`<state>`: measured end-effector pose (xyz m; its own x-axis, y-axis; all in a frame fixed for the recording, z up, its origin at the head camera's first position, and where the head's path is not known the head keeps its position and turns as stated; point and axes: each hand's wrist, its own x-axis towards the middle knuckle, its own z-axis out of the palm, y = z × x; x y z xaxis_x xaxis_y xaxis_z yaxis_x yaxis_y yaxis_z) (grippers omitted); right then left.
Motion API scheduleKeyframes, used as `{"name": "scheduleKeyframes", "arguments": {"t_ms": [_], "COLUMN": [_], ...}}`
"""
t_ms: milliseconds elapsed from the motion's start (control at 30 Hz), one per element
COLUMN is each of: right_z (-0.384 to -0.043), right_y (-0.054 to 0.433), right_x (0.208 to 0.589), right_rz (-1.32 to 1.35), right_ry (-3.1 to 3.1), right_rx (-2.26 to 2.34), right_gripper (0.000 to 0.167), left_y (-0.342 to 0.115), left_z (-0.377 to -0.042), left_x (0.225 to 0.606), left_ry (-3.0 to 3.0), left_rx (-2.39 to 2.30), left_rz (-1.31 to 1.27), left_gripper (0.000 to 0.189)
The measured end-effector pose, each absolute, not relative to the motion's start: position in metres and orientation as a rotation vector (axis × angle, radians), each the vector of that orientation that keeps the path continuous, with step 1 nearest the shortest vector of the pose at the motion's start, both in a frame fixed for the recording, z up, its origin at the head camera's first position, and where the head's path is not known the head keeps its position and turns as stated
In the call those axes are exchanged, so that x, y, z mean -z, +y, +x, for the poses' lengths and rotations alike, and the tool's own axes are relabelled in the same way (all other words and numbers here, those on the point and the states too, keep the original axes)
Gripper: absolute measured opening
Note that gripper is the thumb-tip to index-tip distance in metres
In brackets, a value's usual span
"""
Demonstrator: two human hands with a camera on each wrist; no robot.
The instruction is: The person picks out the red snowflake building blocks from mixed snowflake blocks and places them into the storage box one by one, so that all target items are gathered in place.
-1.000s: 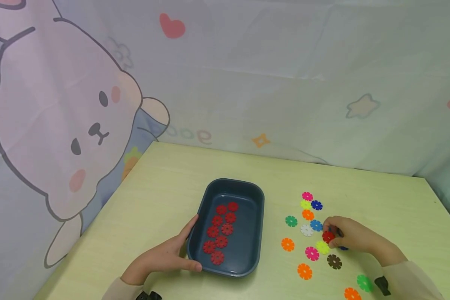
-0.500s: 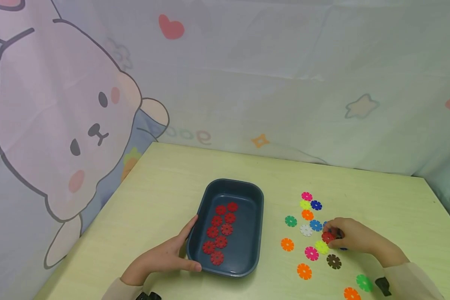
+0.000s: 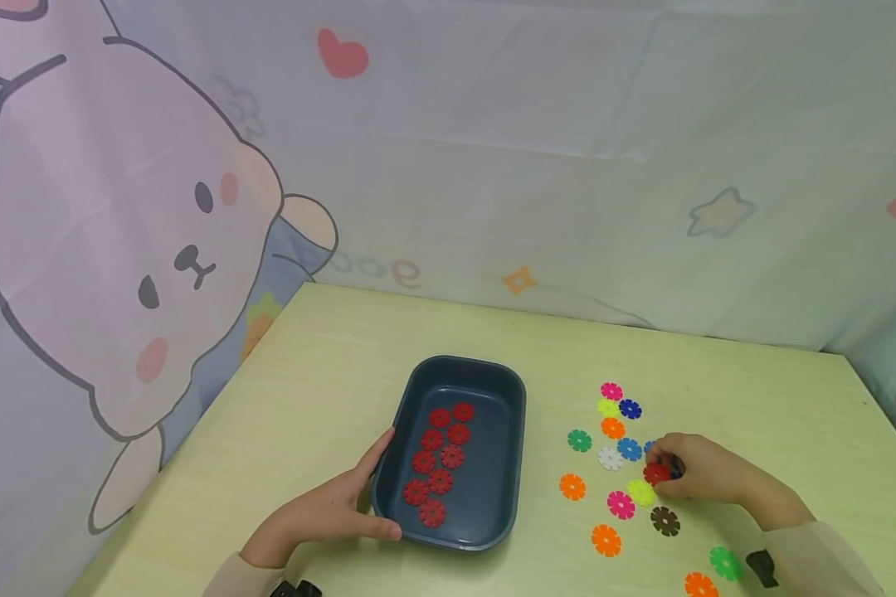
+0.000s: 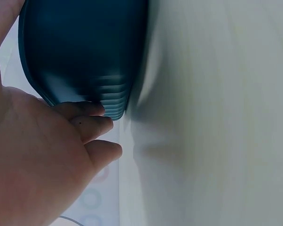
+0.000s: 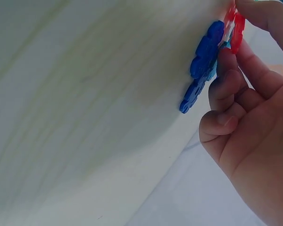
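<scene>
My right hand [image 3: 698, 468] pinches a red notched plastic disc [image 3: 655, 474] between thumb and forefinger, low over the right of the table. In the right wrist view, the red disc [image 5: 237, 33] stands on edge, with blue discs [image 5: 207, 49] beside the fingers. The curled fingers partly hide those blue discs. Against the left outer side of a dark blue tray [image 3: 520, 448] rests my left hand [image 3: 336, 506], its thumb at the near corner. Its fingers [image 4: 92, 125] touch the tray's outside wall in the left wrist view. Several red discs [image 3: 433, 512] lie in the tray.
Around my right hand lie loose discs, including a yellow disc [image 3: 641, 493], a brown disc [image 3: 665, 521], a white disc [image 3: 610, 458] and a green disc [image 3: 579, 440]. A printed curtain [image 3: 567, 166] hangs behind the pale table [image 3: 358, 332].
My right hand stays in nearly the same place, with a slight shift of its fingers and the red disc. The left hand and the tray have not visibly moved.
</scene>
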<state>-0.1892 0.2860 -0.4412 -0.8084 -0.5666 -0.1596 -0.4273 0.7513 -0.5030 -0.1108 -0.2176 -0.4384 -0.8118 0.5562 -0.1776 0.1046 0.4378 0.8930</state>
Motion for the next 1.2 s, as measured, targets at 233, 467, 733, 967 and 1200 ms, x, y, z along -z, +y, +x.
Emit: {"name": "scheduleKeyframes", "arguments": {"t_ms": [233,467,733,967,1200], "right_z": [-0.19,-0.191,-0.191,-0.189,-0.187], "right_y": [0.283,0.276,0.268,0.258,0.244], "right_x": [0.436,0.429,0.421,0.416,0.409], "right_rz": [-0.789,-0.733,-0.88,-0.967,-1.066], "right_ry": [2.67,2.684,2.705,2.734,2.739], "right_rx": [0.661,0.646,0.738,0.761,0.816], "right_gripper": [0.027,0.026,0.021,0.021,0.024], "left_y": [-0.218,-0.217,-0.216,-0.216,-0.216], "left_z": [-0.112,-0.112,-0.112,-0.112,-0.112], "left_x": [0.438,0.437,0.436,0.436,0.436], "left_ry": [2.247,2.268,2.263,2.271,2.257], "left_rx": [-1.354,-1.336,-1.334,-1.332,-1.34], "left_rz": [0.578,0.576,0.567,0.568,0.565], "left_gripper": [0.119,0.119,0.12,0.119,0.12]}}
